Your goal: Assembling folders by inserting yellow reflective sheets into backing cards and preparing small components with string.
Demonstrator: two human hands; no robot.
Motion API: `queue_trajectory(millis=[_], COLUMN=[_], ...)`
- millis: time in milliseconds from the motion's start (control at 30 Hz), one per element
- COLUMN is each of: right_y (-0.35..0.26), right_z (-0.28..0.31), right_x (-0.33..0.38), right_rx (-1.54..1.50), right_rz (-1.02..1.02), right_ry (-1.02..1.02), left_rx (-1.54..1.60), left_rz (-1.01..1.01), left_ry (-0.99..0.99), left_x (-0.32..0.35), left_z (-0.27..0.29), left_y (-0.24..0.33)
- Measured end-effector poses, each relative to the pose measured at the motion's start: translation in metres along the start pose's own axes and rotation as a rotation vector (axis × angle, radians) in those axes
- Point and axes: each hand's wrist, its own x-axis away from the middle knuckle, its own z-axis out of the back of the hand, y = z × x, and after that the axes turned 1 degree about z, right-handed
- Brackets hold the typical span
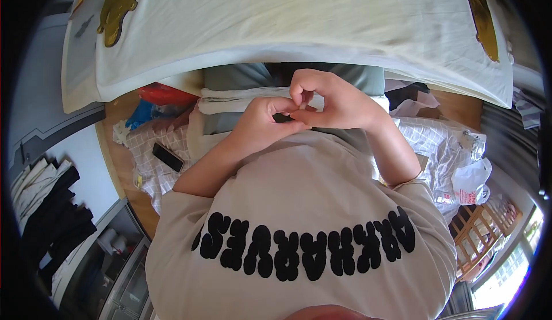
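Note:
My left hand (261,123) and my right hand (333,99) meet in front of my chest, above my beige printed T-shirt (305,205). Both hands are curled, and the thumb and fingertips of one press against those of the other. No object shows between the fingers; only a small dark gap is visible there. Just beyond the hands lies a stack of folded grey and white clothes (230,99).
A bed with a white cover (299,21) fills the top. A black phone (167,157) lies on checkered cloth (149,147) at the left. Plastic bags (471,176) sit at the right, dark clothes (57,216) at the lower left, and red and blue items (155,99) by the bed.

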Motion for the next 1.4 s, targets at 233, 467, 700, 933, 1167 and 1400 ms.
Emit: queue_trajectory(millis=[233,467,700,933,1167,1400], right_y=[0.005,0.008,0.014,0.020,0.016,0.003], right_z=[-0.007,-0.011,-0.013,-0.005,-0.008,-0.001], right_x=[0.001,0.013,0.035,0.049,0.056,0.062], right_rx=[0.030,0.018,0.020,-0.471,-0.418,-0.360], right_rz=[0.112,0.007,-0.100,-0.077,-0.095,-0.137], right_ry=[0.010,0.049,0.083,0.231,0.246,0.481], left_rx=[0.067,0.188,0.395,0.556,0.572,0.566], left_rz=[0.115,0.050,0.123,0.189,0.201,0.034], left_ry=[-0.116,-0.090,-0.158,-0.159,-0.078,-0.041], left_x=[0.002,0.004,0.005,0.002,-0.001,-0.011], left_z=[0.006,-0.013,-0.019,-0.020,-0.017,-0.031], left_y=[-0.009,-0.018,-0.023,-0.025,-0.019,-0.011])
